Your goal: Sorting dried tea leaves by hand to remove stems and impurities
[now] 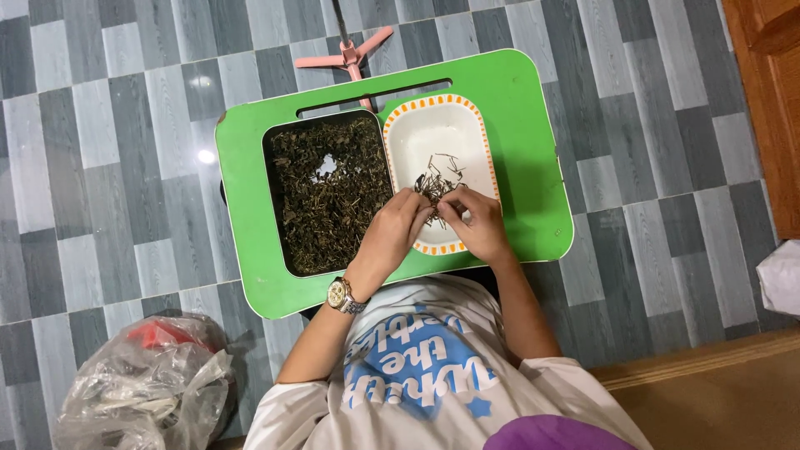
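Observation:
A green lap table (517,125) carries a black tray (275,192) heaped with dry dark leaves and stems, and beside it a white dish (433,137) with an orange patterned rim. A small pile of thin stems (435,179) lies in the dish. My left hand (392,233), with a wristwatch on its wrist, and my right hand (477,223) meet over the near end of the dish. Their fingertips pinch a few stems between them, just above the pile.
A pink tripod base (350,54) stands on the grey tiled floor beyond the table. A crumpled clear plastic bag (142,383) lies at the lower left. Wooden furniture (771,100) runs along the right edge, and a white object (783,275) sits beside it.

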